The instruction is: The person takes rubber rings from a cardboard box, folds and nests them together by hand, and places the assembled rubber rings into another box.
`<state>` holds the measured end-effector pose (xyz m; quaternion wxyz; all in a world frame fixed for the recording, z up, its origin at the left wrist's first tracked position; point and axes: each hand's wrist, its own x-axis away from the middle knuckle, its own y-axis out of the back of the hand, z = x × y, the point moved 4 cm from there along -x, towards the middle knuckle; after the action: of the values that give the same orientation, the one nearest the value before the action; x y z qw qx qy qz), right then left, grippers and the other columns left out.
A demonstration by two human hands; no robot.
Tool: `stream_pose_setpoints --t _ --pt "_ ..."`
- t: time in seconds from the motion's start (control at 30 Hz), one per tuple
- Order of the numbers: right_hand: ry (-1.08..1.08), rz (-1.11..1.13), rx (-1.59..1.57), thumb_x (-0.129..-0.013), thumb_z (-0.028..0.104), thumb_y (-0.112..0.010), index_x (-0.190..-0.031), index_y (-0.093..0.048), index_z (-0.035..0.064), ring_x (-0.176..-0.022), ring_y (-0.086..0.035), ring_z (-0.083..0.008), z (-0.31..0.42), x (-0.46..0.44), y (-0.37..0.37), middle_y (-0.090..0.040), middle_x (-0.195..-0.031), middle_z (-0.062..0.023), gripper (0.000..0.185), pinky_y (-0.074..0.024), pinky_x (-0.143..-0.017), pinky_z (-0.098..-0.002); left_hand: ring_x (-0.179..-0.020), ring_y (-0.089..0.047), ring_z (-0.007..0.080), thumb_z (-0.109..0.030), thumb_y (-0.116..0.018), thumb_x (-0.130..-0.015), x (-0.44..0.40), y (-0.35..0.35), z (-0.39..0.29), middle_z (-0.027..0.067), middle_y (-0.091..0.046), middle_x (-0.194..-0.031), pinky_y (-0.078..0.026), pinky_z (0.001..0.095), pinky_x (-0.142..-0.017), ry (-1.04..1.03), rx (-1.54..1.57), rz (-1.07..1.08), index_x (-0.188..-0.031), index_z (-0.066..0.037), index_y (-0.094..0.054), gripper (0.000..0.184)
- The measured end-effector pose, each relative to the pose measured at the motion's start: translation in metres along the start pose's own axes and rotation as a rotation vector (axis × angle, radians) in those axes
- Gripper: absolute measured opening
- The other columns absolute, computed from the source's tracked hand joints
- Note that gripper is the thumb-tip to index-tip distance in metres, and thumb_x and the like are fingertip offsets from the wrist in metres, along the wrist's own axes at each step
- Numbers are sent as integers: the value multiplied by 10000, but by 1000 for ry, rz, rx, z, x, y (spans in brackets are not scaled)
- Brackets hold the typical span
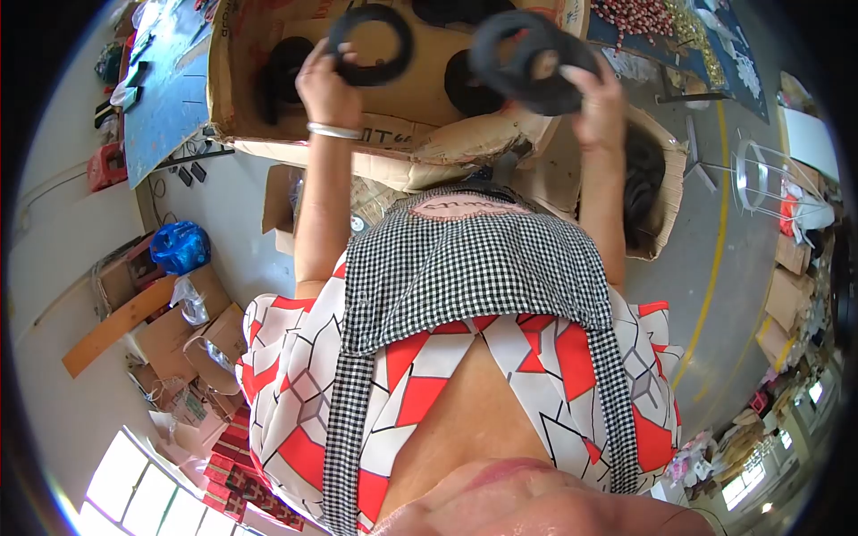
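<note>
My left hand, with a pale bangle on its wrist, is closed on the lower left edge of one black ring. The ring is held up over a large open cardboard box. On the other side, my right hand grips several black rings bunched together; they are slightly blurred and overlap, so I cannot tell how many. More dark rings lie inside the box below both hands.
To the right, another open carton holds dark items. A blue-topped table stands at the left; another blue surface at the back right bears red beads. A white wire frame is further right. Boxes are stacked at lower left.
</note>
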<state>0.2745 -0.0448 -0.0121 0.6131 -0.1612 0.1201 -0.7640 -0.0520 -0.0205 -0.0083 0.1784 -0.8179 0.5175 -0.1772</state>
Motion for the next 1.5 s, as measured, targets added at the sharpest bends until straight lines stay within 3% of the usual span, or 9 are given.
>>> stream_pose_setpoints --t 0.17,0.47,0.7,0.8,0.83,1.0,1.2,1.43,1.5 --pt "131 -194 -70 -749 -16 -608 -1137 -535 -31 -1001 -570 -252 48 4 98 -580 -1106 -118 394 -456 -911 -387 -963 -568 301 9 -286 -884 -37 27 1 243 -532 -1118 -468 396 -886 337 436 394 -1215 153 -392 376" --pt "251 -721 -76 -737 -25 -601 -1137 -518 -43 -990 -568 -280 80 101 233 -577 -1090 -145 409 -482 -865 -414 -1071 -509 274 -84 -388 -899 80 -204 77 184 -515 -1157 -372 380 -1005 930 512 1190 -1273 77 -362 408" --pt "-14 -812 -32 -753 67 -619 -1036 -565 21 -802 -581 -200 -31 138 327 -604 -935 -67 292 -474 -666 -307 -1143 -476 249 -186 -369 -966 126 -236 165 172 -492 -1231 -379 362 -982 685 -446 1107 -1346 9 -269 440" --pt "-354 -889 118 -740 211 -695 -1054 -570 135 -735 -465 -120 -105 157 379 -552 -881 33 346 -379 -611 -267 -1005 -575 272 -183 -377 -954 102 -230 123 183 -573 -1110 -448 361 -897 713 -130 1201 -1199 47 -445 342" --pt "-384 -961 137 -735 229 -711 -1101 -561 150 -742 -436 -109 -115 164 378 -541 -898 47 404 -354 -590 -261 -1265 -362 223 -243 -654 -821 60 -207 131 97 -424 -1340 -319 384 -1033 1040 36 1215 -1366 -93 -326 653" --pt "-438 -1061 371 -721 278 -718 -1088 -599 138 -737 -476 -132 -156 184 410 -573 -867 10 410 -377 -606 -284 -843 -639 231 -261 -510 -913 -53 -129 107 181 -640 -932 -497 306 -797 280 -427 646 -1090 60 -542 369" --pt "-271 -1279 823 -730 185 -652 -1011 -640 1 -956 -601 -283 -95 177 377 -639 -1024 -160 336 -452 -859 -365 -1094 -512 341 -421 -763 -632 -49 -27 210 261 -504 -1195 -428 407 -902 -252 -1782 745 -1295 9 -357 889" --pt "-9 -1036 419 -792 148 -627 -1026 -623 -5 -873 -620 -203 -26 118 315 -642 -979 -106 280 -486 -777 -308 -951 -606 329 -288 -814 -593 -50 -25 203 227 -609 -1057 -487 387 -821 238 -1329 649 -1096 56 -562 660" --pt "104 -763 294 -825 107 -595 -1081 -588 -10 -829 -624 -176 13 85 239 -637 -983 -108 281 -490 -747 -278 -848 -638 272 -196 -803 -625 -42 -42 171 157 -652 -961 -513 357 -761 363 -653 524 -982 56 -625 471"
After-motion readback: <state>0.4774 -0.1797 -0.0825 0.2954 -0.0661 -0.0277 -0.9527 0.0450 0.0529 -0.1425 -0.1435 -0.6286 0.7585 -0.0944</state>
